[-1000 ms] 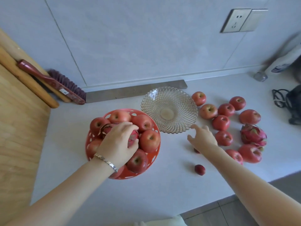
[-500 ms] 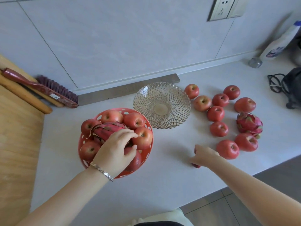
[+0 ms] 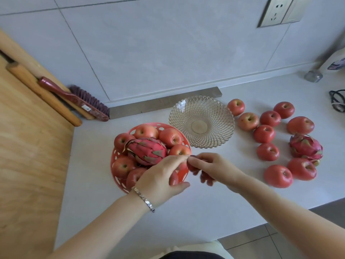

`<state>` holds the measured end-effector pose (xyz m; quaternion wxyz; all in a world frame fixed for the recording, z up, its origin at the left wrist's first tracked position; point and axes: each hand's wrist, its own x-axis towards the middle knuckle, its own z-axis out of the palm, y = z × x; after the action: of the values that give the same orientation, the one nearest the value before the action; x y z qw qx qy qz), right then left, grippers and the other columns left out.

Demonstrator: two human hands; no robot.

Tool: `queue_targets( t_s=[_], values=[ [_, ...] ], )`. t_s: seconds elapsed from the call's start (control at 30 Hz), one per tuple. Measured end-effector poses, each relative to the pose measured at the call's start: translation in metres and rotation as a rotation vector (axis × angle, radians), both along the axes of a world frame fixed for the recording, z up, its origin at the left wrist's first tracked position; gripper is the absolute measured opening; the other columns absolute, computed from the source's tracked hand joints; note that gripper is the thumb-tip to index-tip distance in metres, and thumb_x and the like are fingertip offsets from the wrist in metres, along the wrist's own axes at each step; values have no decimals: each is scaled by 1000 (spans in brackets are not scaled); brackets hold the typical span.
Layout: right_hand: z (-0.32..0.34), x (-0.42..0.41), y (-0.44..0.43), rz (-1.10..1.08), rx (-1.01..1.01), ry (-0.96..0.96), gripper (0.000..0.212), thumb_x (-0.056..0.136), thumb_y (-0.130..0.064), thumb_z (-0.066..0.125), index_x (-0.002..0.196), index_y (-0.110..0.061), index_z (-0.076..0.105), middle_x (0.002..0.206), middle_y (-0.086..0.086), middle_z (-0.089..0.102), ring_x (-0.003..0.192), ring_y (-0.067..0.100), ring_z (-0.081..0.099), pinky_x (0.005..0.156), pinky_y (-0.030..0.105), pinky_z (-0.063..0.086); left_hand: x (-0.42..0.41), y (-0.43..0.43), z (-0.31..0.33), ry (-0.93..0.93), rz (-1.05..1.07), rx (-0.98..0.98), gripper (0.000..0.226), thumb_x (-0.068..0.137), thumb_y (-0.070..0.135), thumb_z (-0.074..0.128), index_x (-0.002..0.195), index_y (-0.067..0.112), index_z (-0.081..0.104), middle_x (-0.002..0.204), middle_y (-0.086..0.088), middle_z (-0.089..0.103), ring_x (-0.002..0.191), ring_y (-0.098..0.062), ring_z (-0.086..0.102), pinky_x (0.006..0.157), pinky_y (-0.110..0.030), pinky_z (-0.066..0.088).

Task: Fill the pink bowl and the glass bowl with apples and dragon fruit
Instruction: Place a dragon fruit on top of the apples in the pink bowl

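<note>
The pink bowl (image 3: 112, 161) holds several red apples with a dragon fruit (image 3: 147, 151) lying on top. To its right, the glass bowl (image 3: 214, 113) has nothing in it. Several more apples (image 3: 264, 133) and a second dragon fruit (image 3: 306, 147) lie on the counter further right. My left hand (image 3: 162, 178) hovers over the pink bowl's right rim with its fingers spread. Its fingertips touch my right hand (image 3: 216, 168), which is closed around small dark red fruit (image 3: 205, 181).
A wooden board (image 3: 28, 156) borders the counter on the left, with a rolling pin (image 3: 43, 94) and a red brush (image 3: 74, 99) at its back. A metal strip (image 3: 164, 101) lies along the wall. A bottle (image 3: 334, 63) and a black cable (image 3: 337, 101) sit far right.
My left hand came off the dragon fruit and shifted to the bowl's right rim. My right hand picked the small red fruit off the counter and moved left to meet it.
</note>
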<state>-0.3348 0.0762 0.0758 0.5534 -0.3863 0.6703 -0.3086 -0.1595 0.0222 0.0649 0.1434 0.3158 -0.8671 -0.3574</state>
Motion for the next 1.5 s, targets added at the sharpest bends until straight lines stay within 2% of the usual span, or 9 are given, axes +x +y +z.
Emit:
queue_targets(
  t_s=[0.2,0.3,0.43,0.5,0.63,0.83,1.07,1.23,1.5],
  values=[
    [29,45,-16,189,-133,73,27,84,-37,62,87,-11,70,63,-4,59,47,3,50,44,18,40,17,0,3,217,216,-136,45,70,39,63,112,26,56,104,0,66,100,-2,55,89,-1,39],
    [24,45,-27,79,-71,66,14,84,-23,62,92,-13,66,65,-4,56,50,6,51,49,19,42,36,-7,-1,148,417,-217,46,67,36,70,106,13,65,99,-1,51,90,-2,50,82,0,36],
    [12,33,-41,-56,13,-104,22,72,0,56,90,-13,55,72,5,52,69,19,53,76,35,53,57,-25,-3,-100,680,-42,53,77,20,72,126,11,53,113,-4,41,106,-22,53,84,-20,37],
    [3,30,-47,-53,-41,83,27,72,-5,62,96,-17,55,86,4,57,85,22,58,88,44,52,61,-30,-9,-147,687,23,55,78,21,69,128,15,48,124,-7,46,114,-26,52,89,-29,43],
    [-5,33,-53,-52,-221,467,44,73,-18,71,112,-16,52,99,0,58,90,18,56,76,28,42,59,-34,-21,-186,726,132,39,79,22,68,112,17,48,113,-5,61,104,-28,57,82,-34,47],
    [-26,38,-60,-6,-306,585,37,72,-13,71,106,-10,57,100,3,63,94,23,60,86,36,50,60,-44,-25,-137,725,158,39,76,24,73,111,13,60,111,-8,59,102,-26,57,85,-30,44],
    [-37,47,-77,144,-319,743,47,80,-16,62,125,-12,50,125,11,49,111,29,51,90,33,42,64,-38,-26,5,775,277,44,78,23,70,118,17,53,110,3,54,95,-13,51,82,-22,37],
    [-42,42,-78,77,-287,732,48,80,-14,61,127,-9,50,125,12,50,112,31,51,93,34,40,74,-41,-31,-36,851,210,24,78,17,67,102,20,63,107,-7,63,96,-24,62,83,-29,46],
    [-42,36,-79,173,-219,721,59,81,-18,60,137,-13,41,133,11,49,121,32,44,101,37,36,71,-46,-26,-34,859,237,27,78,18,71,103,14,61,90,5,59,86,-15,58,76,-22,40]
  ],
)
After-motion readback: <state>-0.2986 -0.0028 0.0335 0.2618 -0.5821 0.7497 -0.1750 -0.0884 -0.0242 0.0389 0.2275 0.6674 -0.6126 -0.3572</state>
